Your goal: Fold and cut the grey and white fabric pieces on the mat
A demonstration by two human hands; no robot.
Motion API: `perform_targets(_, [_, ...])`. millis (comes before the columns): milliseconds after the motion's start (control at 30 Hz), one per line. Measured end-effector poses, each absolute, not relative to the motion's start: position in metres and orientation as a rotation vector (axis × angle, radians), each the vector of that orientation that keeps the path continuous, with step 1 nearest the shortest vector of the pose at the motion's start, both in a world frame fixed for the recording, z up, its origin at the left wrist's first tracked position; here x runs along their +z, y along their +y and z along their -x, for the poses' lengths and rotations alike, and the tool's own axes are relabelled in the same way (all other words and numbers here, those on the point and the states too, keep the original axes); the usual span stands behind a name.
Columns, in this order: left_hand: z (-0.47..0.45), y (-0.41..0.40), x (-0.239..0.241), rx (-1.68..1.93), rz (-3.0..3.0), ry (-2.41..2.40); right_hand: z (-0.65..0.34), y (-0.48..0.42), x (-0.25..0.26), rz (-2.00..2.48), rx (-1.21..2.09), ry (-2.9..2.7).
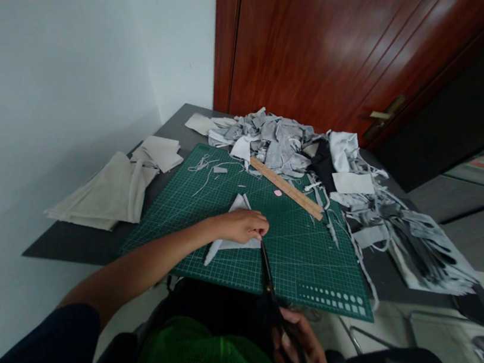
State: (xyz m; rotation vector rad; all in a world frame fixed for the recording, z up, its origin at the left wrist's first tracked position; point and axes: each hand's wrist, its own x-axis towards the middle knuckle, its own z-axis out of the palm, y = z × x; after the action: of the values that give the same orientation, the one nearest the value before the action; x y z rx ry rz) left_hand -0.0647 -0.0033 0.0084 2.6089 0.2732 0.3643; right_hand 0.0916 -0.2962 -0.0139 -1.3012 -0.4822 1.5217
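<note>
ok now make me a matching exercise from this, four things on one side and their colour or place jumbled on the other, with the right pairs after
Things
1. scissors
2. wooden ruler
3. cutting mat
4. folded beige cloth

Colour or place
a. at the left end of the table
b. green, with a printed grid
c. in the right hand
d. lying at a slant near the far edge of the mat

Right pairs: 1-c, 2-d, 3-b, 4-a
</note>
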Motion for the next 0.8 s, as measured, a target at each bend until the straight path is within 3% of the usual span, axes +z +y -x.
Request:
perform_targets(233, [0.065, 0.004, 0.001, 0.463, -2.492, 0.095, -0.084, -0.3, -0.008, 1.326, 1.498, -0.447])
perform_targets(800, [0.068, -0.004, 0.007, 0.38, -2.573, 0.228, -0.094, -0.313, 0.0, 1.344, 1.504, -0.534])
